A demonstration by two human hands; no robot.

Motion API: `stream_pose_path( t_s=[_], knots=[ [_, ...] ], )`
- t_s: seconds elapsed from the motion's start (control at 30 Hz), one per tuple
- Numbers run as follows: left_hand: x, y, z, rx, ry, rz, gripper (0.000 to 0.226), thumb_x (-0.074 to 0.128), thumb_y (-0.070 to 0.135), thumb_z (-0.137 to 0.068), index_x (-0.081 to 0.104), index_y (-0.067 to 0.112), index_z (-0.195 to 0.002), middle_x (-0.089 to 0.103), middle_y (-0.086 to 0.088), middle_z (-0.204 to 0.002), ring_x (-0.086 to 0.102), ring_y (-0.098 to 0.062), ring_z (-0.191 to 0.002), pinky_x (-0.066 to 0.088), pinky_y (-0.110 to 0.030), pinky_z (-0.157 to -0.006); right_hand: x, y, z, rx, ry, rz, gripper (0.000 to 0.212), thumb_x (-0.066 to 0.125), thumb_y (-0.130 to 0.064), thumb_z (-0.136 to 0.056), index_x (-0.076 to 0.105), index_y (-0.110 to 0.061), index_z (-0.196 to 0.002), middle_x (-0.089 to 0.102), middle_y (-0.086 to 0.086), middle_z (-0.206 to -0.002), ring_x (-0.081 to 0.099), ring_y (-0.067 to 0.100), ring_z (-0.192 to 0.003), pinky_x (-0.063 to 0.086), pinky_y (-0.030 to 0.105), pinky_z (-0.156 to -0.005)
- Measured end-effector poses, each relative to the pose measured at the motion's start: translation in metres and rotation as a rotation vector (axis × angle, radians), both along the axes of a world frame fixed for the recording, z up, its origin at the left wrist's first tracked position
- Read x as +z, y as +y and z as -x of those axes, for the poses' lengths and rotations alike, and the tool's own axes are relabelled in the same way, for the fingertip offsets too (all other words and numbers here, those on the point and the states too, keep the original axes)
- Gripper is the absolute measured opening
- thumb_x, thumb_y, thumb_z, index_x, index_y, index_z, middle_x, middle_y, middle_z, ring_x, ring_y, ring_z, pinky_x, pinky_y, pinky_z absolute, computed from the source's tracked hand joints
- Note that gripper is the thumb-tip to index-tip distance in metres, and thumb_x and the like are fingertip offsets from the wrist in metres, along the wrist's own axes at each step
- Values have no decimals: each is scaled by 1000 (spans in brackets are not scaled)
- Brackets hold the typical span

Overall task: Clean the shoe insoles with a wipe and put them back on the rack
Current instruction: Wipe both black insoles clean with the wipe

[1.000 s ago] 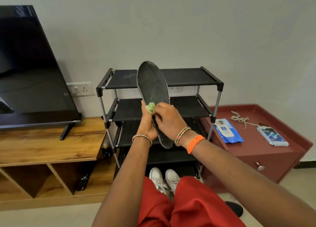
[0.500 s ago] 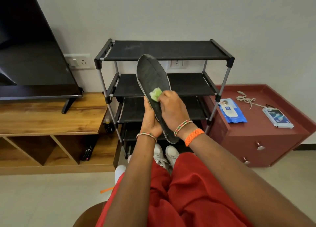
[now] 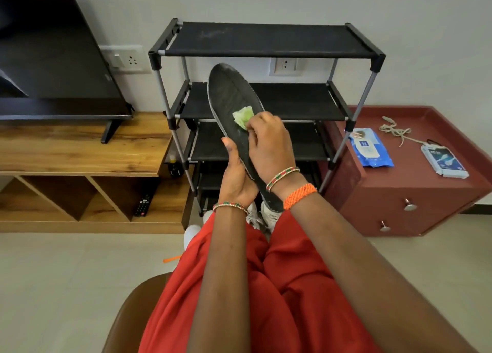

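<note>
change: wipe (image 3: 242, 116) shifted slightly up the insole (image 3: 234, 118) vs half a second back; view dipped lower, more lap and floor now in shot
insole: dark, long, held tilted, toe end up-left, heel end down near right wrist; in front of rack (image 3: 266, 46), not on it
wipe: pale green, crumpled, pressed flat onto mid insole face
right hand (image 3: 269, 145): fingers curled, pinching wipe against insole, rubbing pose
left hand (image 3: 237, 177): wrapped round lower insole edge from beneath, thumb up along the side, steadying
step: mid-wipe, upper toe area looks not yet covered; judged early-to-mid in task
rack: black tiered shelves, grey poles, just ahead of knees; visible shelves bare of insoles
other insole: not seen anywhere, cannot tell where
white shoes (image 3: 262, 214): on floor by rack foot, partly hidden by arms
wipes pack (image 3: 372, 150): blue, on red cabinet (image 3: 399, 193) to the right
box (image 3: 444, 161): small, on same cabinet top, beside cord (image 3: 396, 133)
TV (image 3: 53, 60): on wood stand (image 3: 80, 150), left; remote (image 3: 142, 205) in lower cubby
risk: insole flexing or slipping out of one-handed hold if rub pressure too hard near unsupported toe end
risk: small balled wipe dropping from pinch, or smearing dirt instead of lifting it
risk: toe tip knocking rack pole when reaching to shelve
</note>
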State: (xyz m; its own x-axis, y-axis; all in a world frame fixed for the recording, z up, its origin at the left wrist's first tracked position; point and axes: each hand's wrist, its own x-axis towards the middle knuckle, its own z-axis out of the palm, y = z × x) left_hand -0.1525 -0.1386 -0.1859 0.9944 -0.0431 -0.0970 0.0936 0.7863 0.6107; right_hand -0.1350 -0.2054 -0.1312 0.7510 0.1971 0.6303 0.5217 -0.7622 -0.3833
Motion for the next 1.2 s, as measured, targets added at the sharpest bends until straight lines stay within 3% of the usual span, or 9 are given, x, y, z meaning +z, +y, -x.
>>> stream_pose_path(
  t_s=[0.1,0.17,0.3,0.4,0.53,0.63,0.8,0.97,1.2],
  knots=[
    [-10,6,1,26,36,114,59,26,61,-93,60,20,-117,62,-7,-124,50,-22,-126,35,-38,-110,-10,2,12,80,13,58,12,55,2,-85,64,-1,-91,58,11,-94,53,25,-87,50,36,-66],
    [-11,10,-5,45,42,158,56,29,59,-93,61,17,-110,63,-7,-114,53,-22,-120,34,-38,-111,-19,0,21,173,35,118,12,54,0,-86,64,-2,-91,58,10,-94,53,25,-87,51,39,-67],
    [2,7,-29,43,44,-15,47,33,48,-98,57,11,-114,64,-10,-110,57,-22,-112,36,-41,-109,-18,-9,-2,106,56,130,15,50,-5,-88,64,-3,-93,58,10,-94,52,25,-91,50,44,-65],
    [10,7,-54,27,2,-158,24,37,20,-102,49,11,-121,61,-10,-110,58,-21,-106,43,-38,-104,-12,-16,-28,0,51,124,14,50,-5,-90,63,-4,-93,58,10,-91,52,26,-92,50,41,-63],
    [12,14,-82,51,28,-228,18,36,7,-101,54,10,-105,61,-9,-95,60,-18,-88,48,-34,-90,-21,-19,-40,45,53,153,16,50,-2,-87,63,-5,-96,58,11,-94,53,27,-92,51,42,-68],
    [2,19,-100,83,53,-232,23,33,11,-102,56,15,-96,63,-5,-92,60,-17,-84,49,-31,-85,-42,-16,-41,183,91,251,18,51,0,-86,62,-4,-101,57,11,-96,53,28,-92,52,42,-67],
    [-18,20,-131,97,97,-262,23,34,13,-102,57,13,-98,63,-7,-92,61,-18,-84,50,-33,-85,-56,-20,-96,9,122,205,21,50,-2,-88,62,-6,-105,57,9,-102,50,25,-96,48,34,-71],
    [-36,32,-166,144,112,-370,19,47,17,-98,63,7,-102,65,-12,-96,63,-20,-86,49,-39,-91,-66,-17,-148,-14,198,181,20,51,-5,-89,62,-5,-106,57,9,-103,51,24,-99,50,38,-77],
    [-62,48,-201,86,203,-328,33,34,30,-102,60,9,-99,70,-2,-82,63,-13,-83,54,-21,-72,-99,-8,-162,334,114,254,27,58,5,-79,66,-2,-104,66,14,-103,61,30,-100,57,40,-74]
  ],
)
